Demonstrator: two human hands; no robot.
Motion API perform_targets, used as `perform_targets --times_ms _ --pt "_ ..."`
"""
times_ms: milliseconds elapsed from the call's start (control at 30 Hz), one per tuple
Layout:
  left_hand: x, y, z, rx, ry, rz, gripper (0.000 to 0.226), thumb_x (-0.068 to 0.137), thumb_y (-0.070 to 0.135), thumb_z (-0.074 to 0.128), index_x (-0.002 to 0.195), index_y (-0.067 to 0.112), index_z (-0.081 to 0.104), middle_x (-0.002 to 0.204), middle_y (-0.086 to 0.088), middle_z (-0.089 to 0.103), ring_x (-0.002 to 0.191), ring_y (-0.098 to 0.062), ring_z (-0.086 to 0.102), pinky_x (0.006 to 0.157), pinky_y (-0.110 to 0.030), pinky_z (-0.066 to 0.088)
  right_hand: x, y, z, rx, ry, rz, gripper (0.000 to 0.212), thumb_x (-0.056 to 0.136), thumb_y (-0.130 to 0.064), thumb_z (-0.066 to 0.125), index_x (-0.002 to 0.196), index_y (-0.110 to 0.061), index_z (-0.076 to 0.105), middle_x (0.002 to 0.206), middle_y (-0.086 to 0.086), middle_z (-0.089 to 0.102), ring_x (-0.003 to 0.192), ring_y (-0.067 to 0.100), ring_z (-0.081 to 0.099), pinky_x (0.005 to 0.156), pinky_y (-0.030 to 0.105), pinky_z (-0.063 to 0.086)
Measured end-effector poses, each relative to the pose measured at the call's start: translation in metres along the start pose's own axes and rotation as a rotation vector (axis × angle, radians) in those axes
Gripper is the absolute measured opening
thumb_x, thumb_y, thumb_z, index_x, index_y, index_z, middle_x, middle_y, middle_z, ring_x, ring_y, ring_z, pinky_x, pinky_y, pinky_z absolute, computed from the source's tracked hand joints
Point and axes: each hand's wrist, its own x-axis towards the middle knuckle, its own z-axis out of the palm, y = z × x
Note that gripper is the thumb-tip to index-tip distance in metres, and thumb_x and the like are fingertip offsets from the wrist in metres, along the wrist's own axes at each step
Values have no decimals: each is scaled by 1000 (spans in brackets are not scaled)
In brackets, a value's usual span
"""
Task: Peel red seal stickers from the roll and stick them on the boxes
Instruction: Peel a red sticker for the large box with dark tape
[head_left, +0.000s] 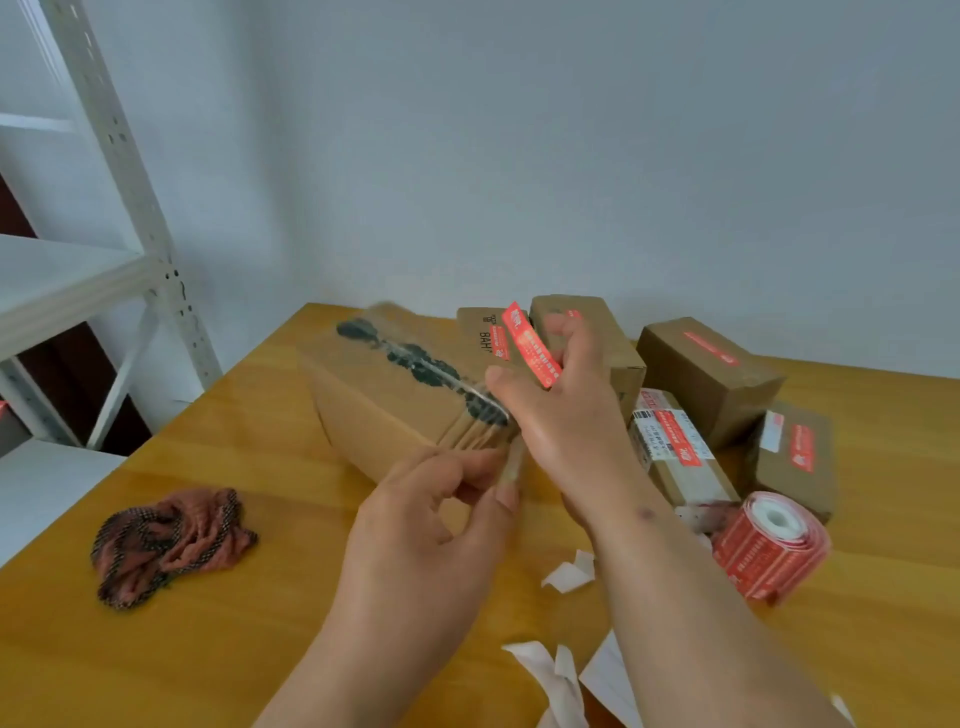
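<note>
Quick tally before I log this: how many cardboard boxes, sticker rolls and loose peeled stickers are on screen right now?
Cardboard boxes: 6, one at the left hand, five behind.
Sticker rolls: 1.
Loose peeled stickers: 1, in the right hand.
Total: 8.

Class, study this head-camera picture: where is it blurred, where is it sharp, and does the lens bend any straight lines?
Head view: the large box that the left hand holds is smeared by motion blur; the sticker roll and the cloth look sharper; the shelf upright leans and bows, showing wide-angle distortion; lighting is soft, without harsh shadows.
</note>
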Motion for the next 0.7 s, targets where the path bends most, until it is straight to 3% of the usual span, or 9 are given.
perform_targets --times_ms 133,233,333,400,433,500,567,600,700 --pt "-4 20 3 -386 -138 -132 15 81 26 69 95 29 74 86 11 73 82 -2 67 69 -15 51 9 -8 -14 -51 30 -55 50 81 -38 63 126 -33 42 124 -4 45 106 14 53 91 43 49" --pt "-6 32 9 -449 -285 -112 16 83 21 69 97 28 73 87 4 73 83 -9 68 71 -15 53 15 -2 -23 -97 22 -15 52 83 -37 63 129 -35 39 132 -7 40 105 10 52 91 38 48" --pt "9 26 0 -268 -9 8 21 84 19 68 100 34 69 91 13 69 82 -2 63 66 -12 48 14 6 -28 -124 11 0 56 85 -33 64 133 -34 36 134 -7 38 104 6 52 89 34 48" --pt "34 5 -15 -10 262 30 29 86 27 65 112 38 59 111 19 58 103 -6 55 83 -19 46 12 12 -28 -155 14 6 65 84 -33 67 138 -35 31 141 -7 34 117 12 50 96 39 49" --pt "46 -7 -23 85 310 -29 39 86 32 64 123 38 52 125 17 49 118 -12 48 96 -30 44 11 15 -27 -170 12 6 67 84 -34 69 138 -36 29 144 -8 31 121 14 49 99 41 48" --pt "67 -27 -34 96 227 -221 56 90 41 59 141 37 37 146 8 36 135 -21 35 107 -45 36 10 18 -23 -175 -3 -14 70 84 -32 70 138 -38 27 148 -9 25 119 9 48 98 30 47" --pt "75 -35 -34 -10 107 -370 59 93 48 52 147 40 28 148 6 37 133 -22 38 102 -43 36 9 19 -20 -169 -14 -22 71 85 -27 70 140 -37 26 147 -11 23 104 -1 46 83 8 38" --pt "74 -37 -32 -52 78 -390 57 94 50 49 147 41 28 141 8 41 126 -19 42 97 -39 37 9 20 -19 -172 -13 -17 72 86 -25 70 140 -37 25 146 -11 23 103 -3 43 78 5 34" --pt "63 -38 -29 -11 98 -327 53 93 53 47 143 41 35 124 13 47 104 -12 48 79 -32 42 9 23 -21 -231 15 -22 73 85 -25 70 140 -41 25 147 -11 25 126 7 38 94 19 35"
